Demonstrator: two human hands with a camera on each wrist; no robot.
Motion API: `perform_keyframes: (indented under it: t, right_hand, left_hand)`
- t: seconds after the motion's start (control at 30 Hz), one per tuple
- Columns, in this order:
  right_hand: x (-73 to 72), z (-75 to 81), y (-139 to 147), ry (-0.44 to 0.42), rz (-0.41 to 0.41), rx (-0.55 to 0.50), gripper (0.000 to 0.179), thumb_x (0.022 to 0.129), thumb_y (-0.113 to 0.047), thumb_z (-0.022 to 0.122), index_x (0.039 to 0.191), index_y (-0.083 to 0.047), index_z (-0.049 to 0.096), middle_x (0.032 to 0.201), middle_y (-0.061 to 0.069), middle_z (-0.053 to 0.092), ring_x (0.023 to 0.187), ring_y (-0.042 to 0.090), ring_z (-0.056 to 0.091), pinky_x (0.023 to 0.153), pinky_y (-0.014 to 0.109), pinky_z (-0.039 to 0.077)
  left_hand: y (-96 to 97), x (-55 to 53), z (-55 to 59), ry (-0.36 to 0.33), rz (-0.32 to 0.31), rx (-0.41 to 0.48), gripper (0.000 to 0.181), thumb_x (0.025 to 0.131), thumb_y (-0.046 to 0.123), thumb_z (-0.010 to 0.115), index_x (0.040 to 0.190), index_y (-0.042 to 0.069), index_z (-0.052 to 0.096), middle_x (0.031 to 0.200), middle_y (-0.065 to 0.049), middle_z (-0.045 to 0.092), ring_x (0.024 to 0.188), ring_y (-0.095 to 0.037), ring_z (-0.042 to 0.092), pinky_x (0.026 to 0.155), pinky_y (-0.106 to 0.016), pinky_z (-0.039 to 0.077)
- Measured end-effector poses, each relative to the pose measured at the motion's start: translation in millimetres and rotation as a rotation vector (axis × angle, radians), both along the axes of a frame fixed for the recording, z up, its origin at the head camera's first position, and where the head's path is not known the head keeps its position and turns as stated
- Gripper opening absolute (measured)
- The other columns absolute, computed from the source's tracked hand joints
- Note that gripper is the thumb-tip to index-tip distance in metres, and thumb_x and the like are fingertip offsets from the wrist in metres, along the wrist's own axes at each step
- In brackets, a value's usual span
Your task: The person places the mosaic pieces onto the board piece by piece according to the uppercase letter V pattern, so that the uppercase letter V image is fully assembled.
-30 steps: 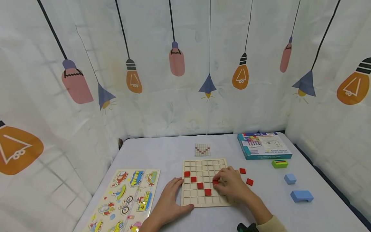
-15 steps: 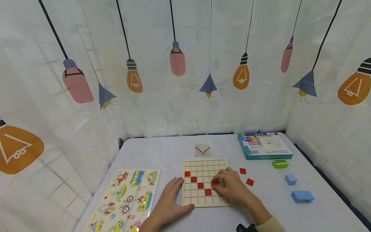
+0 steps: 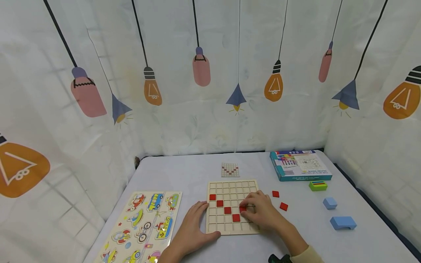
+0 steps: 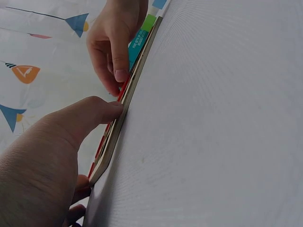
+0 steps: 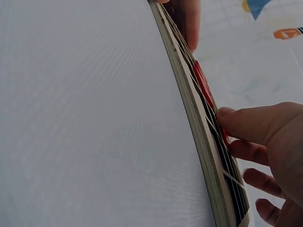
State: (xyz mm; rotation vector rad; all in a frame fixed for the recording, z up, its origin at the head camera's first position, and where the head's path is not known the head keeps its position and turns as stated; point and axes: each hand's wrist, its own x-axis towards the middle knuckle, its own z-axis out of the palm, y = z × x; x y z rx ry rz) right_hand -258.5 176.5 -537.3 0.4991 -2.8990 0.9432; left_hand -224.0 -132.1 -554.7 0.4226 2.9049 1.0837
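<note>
A square wooden grid board (image 3: pixel 230 228) lies on the table, with a diagonal of red tiles (image 3: pixel 227 210) running down to the right. Over its right half, my right hand (image 3: pixel 263 212) pinches a red square tile (image 3: pixel 242 209) between thumb and fingers, right at a grid cell. In the right wrist view, the thumb (image 5: pixel 236 122) presses at the tile's edge; the fingers partly cover it. My left hand (image 3: pixel 194 230) rests against the board's left side with straight fingers, its thumb (image 4: pixel 106 109) touching the near edge in the left wrist view.
Two loose red tiles (image 3: pixel 283 206) lie right of the board. A small pattern card (image 3: pixel 230 170) is behind it. Farther right are a flat box (image 3: pixel 300 166), a green block (image 3: pixel 318 185) and two blue blocks (image 3: pixel 343 222). A picture puzzle board (image 3: pixel 131 204) lies left.
My right hand has shifted slightly left and toward me with the red tile, then stays nearly still over the cell. The left hand keeps its place.
</note>
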Motion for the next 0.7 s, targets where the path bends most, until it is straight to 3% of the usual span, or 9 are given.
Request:
perform_keyframes:
  t: [0.3,0.7]
  right_hand:
    - [1.8,8.3,7.5,-0.010,-0.047,-0.029,0.019,0.094,-0.033,0.090,0.113,-0.034,0.085,0.115,-0.023,0.073,0.114,0.009,0.051,0.097,0.042,0.047]
    - [-1.8,12.9,22.8,0.043,-0.089,-0.041,0.024,0.096,-0.025,0.089,0.119,-0.026,0.084,0.109,-0.012,0.074,0.117,0.015,0.054,0.101,0.047,0.044]
  left_hand:
    - [-0.9,-0.6,-0.5,-0.005,-0.006,0.013,0.112,0.076,0.075,0.089,0.163,0.014,0.053,0.173,-0.003,0.048,0.166,-0.034,0.038,0.132,-0.065,0.039]
    - [-0.5,0.3,0.6,-0.003,-0.006,0.020,0.112,0.075,0.073,0.090,0.163,0.013,0.053,0.172,-0.003,0.048,0.165,-0.034,0.038,0.132,-0.066,0.039]
